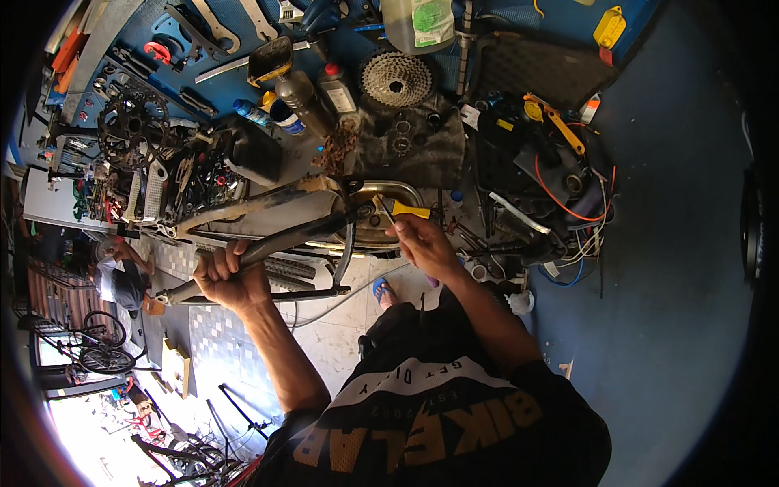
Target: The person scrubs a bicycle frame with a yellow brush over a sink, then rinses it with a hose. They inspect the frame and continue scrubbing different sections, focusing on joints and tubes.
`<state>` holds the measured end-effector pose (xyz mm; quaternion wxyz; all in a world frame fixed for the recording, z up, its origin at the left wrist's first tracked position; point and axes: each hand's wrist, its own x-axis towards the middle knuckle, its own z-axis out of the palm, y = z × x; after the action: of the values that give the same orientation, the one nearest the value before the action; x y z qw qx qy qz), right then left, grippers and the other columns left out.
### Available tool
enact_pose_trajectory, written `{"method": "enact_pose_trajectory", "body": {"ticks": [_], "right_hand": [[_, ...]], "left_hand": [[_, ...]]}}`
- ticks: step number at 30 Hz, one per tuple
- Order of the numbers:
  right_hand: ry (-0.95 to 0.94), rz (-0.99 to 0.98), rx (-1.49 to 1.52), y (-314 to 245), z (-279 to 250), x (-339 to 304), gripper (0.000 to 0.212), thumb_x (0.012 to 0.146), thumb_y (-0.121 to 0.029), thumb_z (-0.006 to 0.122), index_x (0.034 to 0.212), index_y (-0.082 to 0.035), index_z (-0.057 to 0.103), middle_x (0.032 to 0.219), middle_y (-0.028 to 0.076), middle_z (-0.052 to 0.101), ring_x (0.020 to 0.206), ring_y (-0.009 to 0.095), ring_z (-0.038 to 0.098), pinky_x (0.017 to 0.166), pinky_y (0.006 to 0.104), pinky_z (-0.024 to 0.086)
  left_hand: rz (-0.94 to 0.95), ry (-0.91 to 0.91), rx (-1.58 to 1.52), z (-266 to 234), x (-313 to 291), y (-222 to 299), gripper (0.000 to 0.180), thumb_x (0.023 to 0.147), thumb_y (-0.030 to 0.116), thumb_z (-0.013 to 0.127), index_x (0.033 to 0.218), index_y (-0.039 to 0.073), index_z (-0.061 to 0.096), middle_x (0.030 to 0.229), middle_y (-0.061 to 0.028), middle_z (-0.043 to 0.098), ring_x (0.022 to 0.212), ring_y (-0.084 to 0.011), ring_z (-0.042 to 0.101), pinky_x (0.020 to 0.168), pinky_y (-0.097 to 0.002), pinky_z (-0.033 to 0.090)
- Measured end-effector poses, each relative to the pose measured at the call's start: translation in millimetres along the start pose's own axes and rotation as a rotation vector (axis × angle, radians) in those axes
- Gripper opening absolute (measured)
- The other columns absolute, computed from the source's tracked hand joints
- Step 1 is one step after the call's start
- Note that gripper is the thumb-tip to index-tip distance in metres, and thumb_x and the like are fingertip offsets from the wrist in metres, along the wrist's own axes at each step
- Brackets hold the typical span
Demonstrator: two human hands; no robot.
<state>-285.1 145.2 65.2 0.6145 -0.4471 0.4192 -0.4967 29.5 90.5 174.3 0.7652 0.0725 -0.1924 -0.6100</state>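
A bicycle frame part (304, 233) is being gripped beside the bench (298, 161) by the curled left hand (234, 277); a slim tool (386, 213) is being pinched near it by the right hand (426, 247)

Cassette (380, 79) behind bicycle frame (290, 239); bottle (337, 89) left of cassette, cables (598, 231) right.

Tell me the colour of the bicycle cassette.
Silvery grey; the bicycle cassette shows best in the head view, the only one.
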Motion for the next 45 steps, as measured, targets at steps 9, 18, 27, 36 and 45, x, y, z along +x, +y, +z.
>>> {"method": "enact_pose_trajectory", "body": {"ticks": [9, 18, 27, 36, 45], "right_hand": [[0.009, 0.049, 0.165, 19, 31, 16, 0.030, 0.109, -0.033, 0.055, 0.104, -0.004, 0.059, 0.068, -0.001, 0.052, 0.054, 0.005, 0.047, 0.047, 0.0225, 0.040], [0.020, 0.045, 0.249, 26, 49, 20, 0.032, 0.110, -0.036, 0.053, 0.103, -0.005, 0.055, 0.067, -0.001, 0.050, 0.052, 0.006, 0.047, 0.047, 0.0241, 0.041], [0.055, 0.093, 0.454, 25, 58, 17, 0.027, 0.111, -0.034, 0.050, 0.102, -0.008, 0.054, 0.069, -0.001, 0.049, 0.052, 0.007, 0.045, 0.048, 0.0246, 0.040], [0.062, 0.103, 0.668, 24, 61, 10, 0.027, 0.111, -0.034, 0.051, 0.102, -0.008, 0.054, 0.068, -0.002, 0.047, 0.052, 0.007, 0.044, 0.048, 0.0258, 0.040], [0.101, -0.134, 0.177, 34, 46, 17, 0.028, 0.110, -0.032, 0.054, 0.099, -0.006, 0.056, 0.066, -0.003, 0.050, 0.055, 0.005, 0.046, 0.050, 0.0245, 0.039]], "left_hand": [[0.020, 0.054, 0.027, 4, -3, 0, 0.044, 0.095, 0.016, 0.059, 0.060, 0.019, 0.034, 0.056, 0.0039, 0.028, 0.057, -0.0138, 0.031, 0.078, -0.0367, 0.043], [0.023, 0.075, 0.011, 3, -6, 0, 0.043, 0.095, 0.016, 0.060, 0.060, 0.018, 0.034, 0.055, 0.0034, 0.028, 0.057, -0.0140, 0.030, 0.078, -0.0379, 0.043], [0.033, 0.106, 0.014, 0, -7, 1, 0.043, 0.095, 0.016, 0.060, 0.060, 0.019, 0.034, 0.055, 0.0034, 0.027, 0.056, -0.0141, 0.030, 0.078, -0.0386, 0.044], [0.004, 0.122, -0.013, -1, -6, 3, 0.044, 0.096, 0.016, 0.058, 0.060, 0.019, 0.033, 0.055, 0.0031, 0.026, 0.055, -0.0138, 0.029, 0.076, -0.0387, 0.043], [-0.041, 0.169, -0.051, 2, -6, 5, 0.046, 0.095, 0.013, 0.057, 0.058, 0.019, 0.031, 0.055, 0.0045, 0.026, 0.055, -0.0131, 0.029, 0.076, -0.0371, 0.042]]}}
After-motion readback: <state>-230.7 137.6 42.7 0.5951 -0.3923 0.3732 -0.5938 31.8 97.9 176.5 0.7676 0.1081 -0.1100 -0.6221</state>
